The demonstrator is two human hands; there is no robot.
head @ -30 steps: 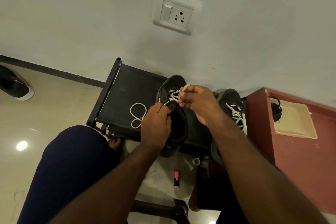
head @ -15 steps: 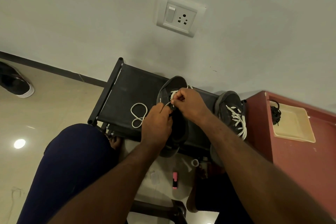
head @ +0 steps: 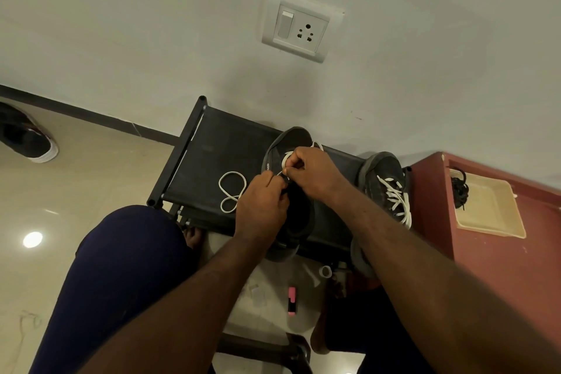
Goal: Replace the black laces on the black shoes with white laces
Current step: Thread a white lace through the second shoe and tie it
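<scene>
The left hand point(head: 261, 206) grips the black shoe point(head: 291, 138) on the bench point(head: 212, 155) with curled fingers point(head: 267, 181). The right hand point(head: 315, 174) pinches the white lace point(head: 284, 160) just beyond them. Slack lace loops lie left of the fingers, and the second shoe point(head: 384, 179), laced white, lies to their right.

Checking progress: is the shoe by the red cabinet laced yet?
Laced: a white lace crisscrosses that shoe along its top.

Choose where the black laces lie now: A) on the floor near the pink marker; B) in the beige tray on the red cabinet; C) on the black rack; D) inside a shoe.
B: the black laces lie bundled at one edge of the beige tray on the red cabinet.
</scene>
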